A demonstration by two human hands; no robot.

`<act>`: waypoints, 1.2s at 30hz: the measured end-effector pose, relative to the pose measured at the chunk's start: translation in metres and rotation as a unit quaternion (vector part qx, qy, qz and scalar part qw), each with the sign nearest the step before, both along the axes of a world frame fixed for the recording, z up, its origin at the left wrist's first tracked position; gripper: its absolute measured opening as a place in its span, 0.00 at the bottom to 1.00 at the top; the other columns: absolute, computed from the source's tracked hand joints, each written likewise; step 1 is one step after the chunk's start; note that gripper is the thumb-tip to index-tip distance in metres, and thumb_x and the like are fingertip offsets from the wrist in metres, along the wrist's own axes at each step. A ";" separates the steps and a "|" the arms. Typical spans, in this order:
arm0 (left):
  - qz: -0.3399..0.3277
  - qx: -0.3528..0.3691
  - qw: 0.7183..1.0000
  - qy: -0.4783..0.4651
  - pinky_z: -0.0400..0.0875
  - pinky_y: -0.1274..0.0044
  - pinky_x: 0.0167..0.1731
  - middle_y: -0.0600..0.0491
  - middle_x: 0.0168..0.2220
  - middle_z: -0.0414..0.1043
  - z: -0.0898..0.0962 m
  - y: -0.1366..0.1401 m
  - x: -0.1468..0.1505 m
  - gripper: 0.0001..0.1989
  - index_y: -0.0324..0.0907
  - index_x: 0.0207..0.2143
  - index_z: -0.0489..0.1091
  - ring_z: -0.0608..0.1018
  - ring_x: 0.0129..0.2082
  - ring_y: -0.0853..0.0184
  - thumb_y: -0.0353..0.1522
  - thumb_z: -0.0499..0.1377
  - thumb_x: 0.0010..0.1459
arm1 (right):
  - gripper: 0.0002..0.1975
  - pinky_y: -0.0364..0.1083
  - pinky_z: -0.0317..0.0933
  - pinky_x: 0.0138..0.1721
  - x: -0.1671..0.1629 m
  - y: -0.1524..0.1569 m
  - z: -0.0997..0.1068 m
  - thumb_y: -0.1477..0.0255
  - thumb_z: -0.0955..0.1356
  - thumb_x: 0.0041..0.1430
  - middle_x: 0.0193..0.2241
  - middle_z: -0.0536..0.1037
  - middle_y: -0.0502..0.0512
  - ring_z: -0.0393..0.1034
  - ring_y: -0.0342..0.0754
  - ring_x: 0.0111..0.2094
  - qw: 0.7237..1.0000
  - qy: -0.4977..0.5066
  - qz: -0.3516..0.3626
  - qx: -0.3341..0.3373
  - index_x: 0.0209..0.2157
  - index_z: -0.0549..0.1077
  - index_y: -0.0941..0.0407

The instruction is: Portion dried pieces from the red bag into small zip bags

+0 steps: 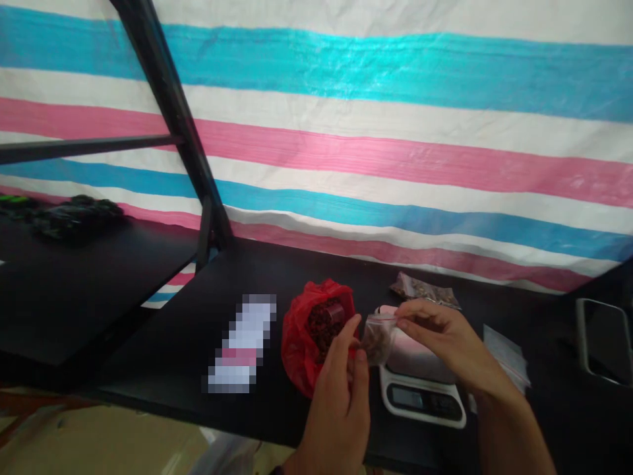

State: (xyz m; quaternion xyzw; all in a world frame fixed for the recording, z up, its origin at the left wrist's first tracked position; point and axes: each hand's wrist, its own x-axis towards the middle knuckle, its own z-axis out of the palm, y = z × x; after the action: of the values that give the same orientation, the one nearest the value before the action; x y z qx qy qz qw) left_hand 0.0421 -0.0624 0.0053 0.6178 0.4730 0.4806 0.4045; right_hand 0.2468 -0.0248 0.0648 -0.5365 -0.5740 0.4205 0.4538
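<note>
A small clear zip-lock bag (pixel 376 342) with brown bits in its lower part hangs between my hands, over the left side of a white kitchen scale (pixel 422 404). The thumb and fingertips of my right hand (pixel 440 340) pinch its top right corner. At the bag's left edge, my left hand (pixel 341 396) has its thumb and fingers closed on it; the exact contact is partly hidden. Just left of that hand stands an open red plastic bag (pixel 297 343) full of dark reddish-brown pieces (pixel 321 330), with a pinkish translucent scoop or cup (pixel 336 313) among them.
Behind the scale lies a filled clear bag (pixel 426 290). Flat clear bags (pixel 507 356) lie right of it, and a phone (pixel 606 340) at the far right. A blurred-out paper (pixel 242 343) lies left on the black table (pixel 168 356). A black metal frame (pixel 173 112) rises before striped sheeting.
</note>
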 end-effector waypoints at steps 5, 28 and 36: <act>0.021 0.182 0.975 0.127 0.80 0.76 0.40 0.49 0.45 0.83 0.002 -0.002 0.010 0.15 0.46 0.55 0.72 0.86 0.41 0.66 0.28 0.51 0.72 | 0.21 0.49 0.72 0.38 0.052 -0.009 -0.012 0.52 0.80 0.48 0.34 0.87 0.58 0.80 0.55 0.36 0.993 -0.045 -0.101 -0.045 0.34 0.84 0.54; 0.055 0.272 0.888 0.366 0.80 0.66 0.50 0.46 0.51 0.78 -0.024 0.021 -0.011 0.24 0.43 0.60 0.71 0.80 0.50 0.57 0.20 0.53 0.65 | 0.22 0.50 0.64 0.34 0.093 -0.004 -0.033 0.59 0.67 0.59 0.36 0.86 0.60 0.74 0.54 0.32 0.926 -0.218 -0.307 0.015 0.46 0.85 0.57; 0.011 0.384 0.882 0.274 0.74 0.60 0.52 0.43 0.54 0.73 0.007 0.002 -0.009 0.26 0.44 0.56 0.72 0.76 0.51 0.54 0.20 0.57 0.55 | 0.15 0.54 0.71 0.43 0.079 0.004 -0.035 0.61 0.69 0.61 0.37 0.88 0.59 0.81 0.59 0.38 0.958 -0.216 -0.186 -0.027 0.38 0.86 0.54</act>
State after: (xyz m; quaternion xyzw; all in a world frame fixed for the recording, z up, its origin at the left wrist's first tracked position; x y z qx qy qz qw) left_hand 0.0332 -0.0605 0.0124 0.8268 0.3500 0.4401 -0.0156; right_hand 0.3255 -0.0210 0.0293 -0.7239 -0.5368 0.2177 0.3747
